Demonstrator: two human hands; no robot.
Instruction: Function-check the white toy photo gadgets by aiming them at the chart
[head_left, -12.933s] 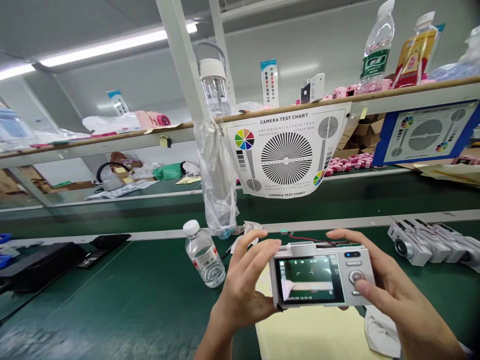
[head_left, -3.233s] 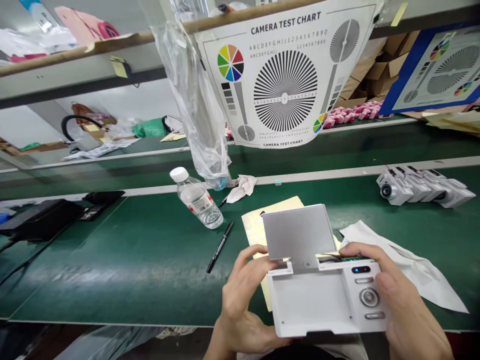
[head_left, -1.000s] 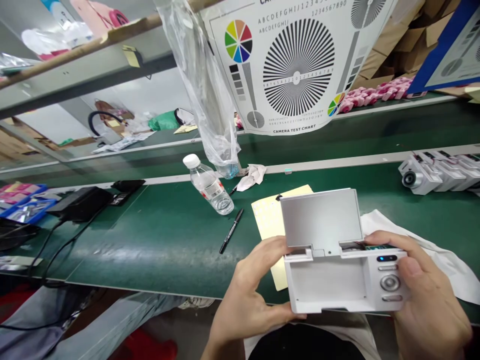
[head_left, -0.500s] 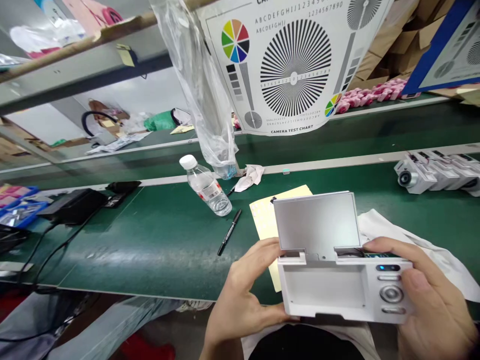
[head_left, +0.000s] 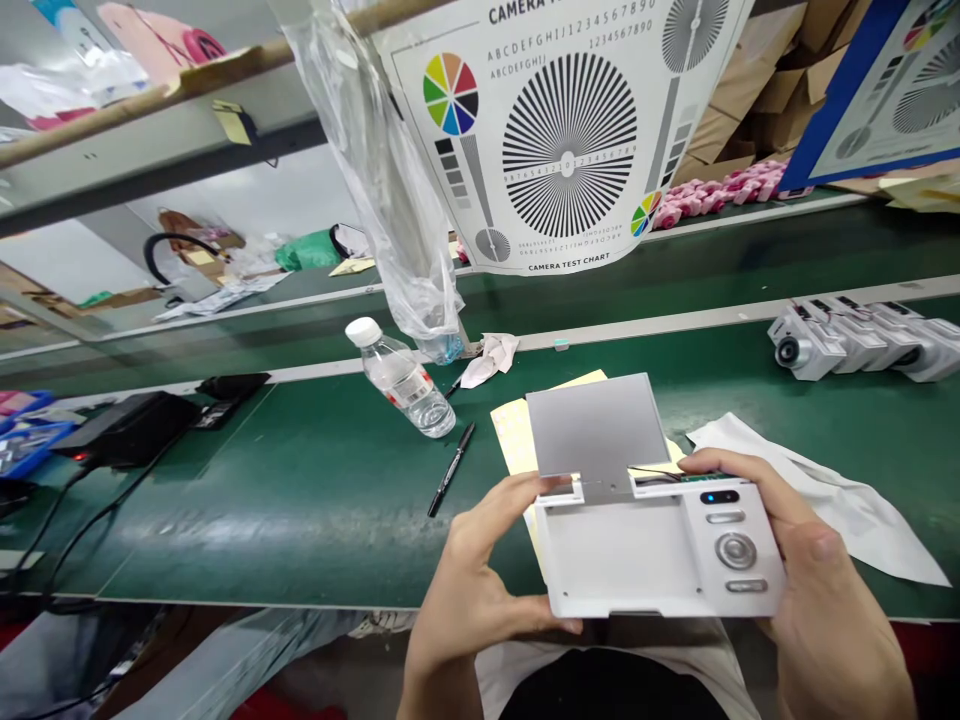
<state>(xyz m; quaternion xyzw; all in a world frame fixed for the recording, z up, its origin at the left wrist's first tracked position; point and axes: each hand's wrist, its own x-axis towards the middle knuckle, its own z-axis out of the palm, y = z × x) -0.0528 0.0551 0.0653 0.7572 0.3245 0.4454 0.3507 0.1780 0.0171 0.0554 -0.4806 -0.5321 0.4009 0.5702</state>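
A white camera body (head_left: 622, 560) with round and oblong buttons and a small blue light is held level over the table's front edge. Its grey screen panel (head_left: 596, 425) stands flipped up from the top edge. My left hand (head_left: 480, 570) grips the left end, thumb below and fingers at the upper corner. Around the right end is my right hand (head_left: 817, 570), its index finger along the top and its thumb by the buttons. Behind the camera lie a yellow sticker sheet (head_left: 512, 430) and a white cloth (head_left: 810, 490).
A water bottle (head_left: 405, 380), a black pen (head_left: 451, 468) and a crumpled tissue (head_left: 490, 360) are left of centre. Several white camera units (head_left: 862, 340) sit at the right back. A black adapter (head_left: 131, 430) with cables is far left. A test chart (head_left: 566, 140) hangs above.
Both hands have moved the camera slightly left and up in the view. The raised screen panel now shows at a different tilt, looking duller. The whole scene has shifted a little.
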